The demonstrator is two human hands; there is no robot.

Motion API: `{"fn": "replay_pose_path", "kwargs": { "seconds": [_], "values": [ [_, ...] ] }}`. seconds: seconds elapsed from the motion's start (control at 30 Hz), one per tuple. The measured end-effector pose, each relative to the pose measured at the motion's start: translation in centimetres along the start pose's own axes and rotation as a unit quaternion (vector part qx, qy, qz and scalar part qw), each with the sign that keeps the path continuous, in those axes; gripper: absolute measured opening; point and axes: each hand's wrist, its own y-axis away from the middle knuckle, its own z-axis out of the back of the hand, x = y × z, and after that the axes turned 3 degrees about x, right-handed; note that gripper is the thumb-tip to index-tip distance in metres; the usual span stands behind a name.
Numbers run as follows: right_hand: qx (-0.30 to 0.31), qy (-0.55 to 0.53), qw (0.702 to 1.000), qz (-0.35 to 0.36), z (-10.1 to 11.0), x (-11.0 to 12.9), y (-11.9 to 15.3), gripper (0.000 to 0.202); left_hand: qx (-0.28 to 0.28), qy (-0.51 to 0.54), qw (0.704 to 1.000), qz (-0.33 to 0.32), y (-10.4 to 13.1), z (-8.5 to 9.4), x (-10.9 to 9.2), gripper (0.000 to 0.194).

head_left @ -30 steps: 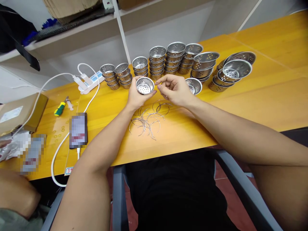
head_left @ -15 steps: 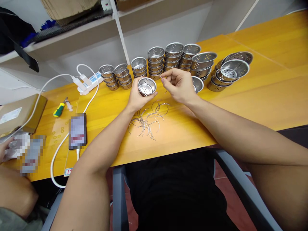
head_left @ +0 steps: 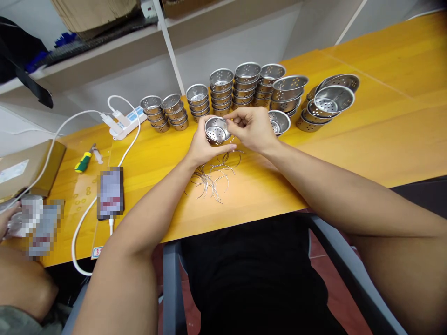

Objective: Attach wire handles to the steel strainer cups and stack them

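My left hand (head_left: 202, 146) is wrapped round a small perforated metal cup (head_left: 217, 130), tilted so that its holed bottom shows. At the cup's right rim, the fingertips of my right hand (head_left: 252, 128) pinch a thin curved metal wire (head_left: 232, 139); most of the wire is hidden by the fingers. Below both hands, a loose pile of curved wires (head_left: 211, 181) lies on the yellow table. Just beyond my right hand rests another perforated cup (head_left: 279, 122), partly covered by that hand.
Stacks of perforated cups (head_left: 221, 90) stand along the back, with leaning stacks (head_left: 326, 109) at the right. A white power strip (head_left: 129, 123), a cabled phone (head_left: 111, 193), a green-yellow screwdriver (head_left: 84, 162) and a cardboard box (head_left: 31, 163) are on the left. Another person's hand (head_left: 5, 221) is at the left edge.
My right hand has moved left with the wire, so its fingertips now meet the cup's rim. The cup in my left hand sits slightly lower and further right in view.
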Motion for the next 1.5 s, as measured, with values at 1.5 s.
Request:
{"fn": "replay_pose_path", "kwargs": {
  "seconds": [1.5],
  "values": [
    [0.156, -0.187, 0.969, -0.036, 1.5, 0.4, -1.0, 0.076, 0.026, 0.054, 0.997, 0.052, -0.5, 0.1, -2.4, 0.098]
  ]
}}
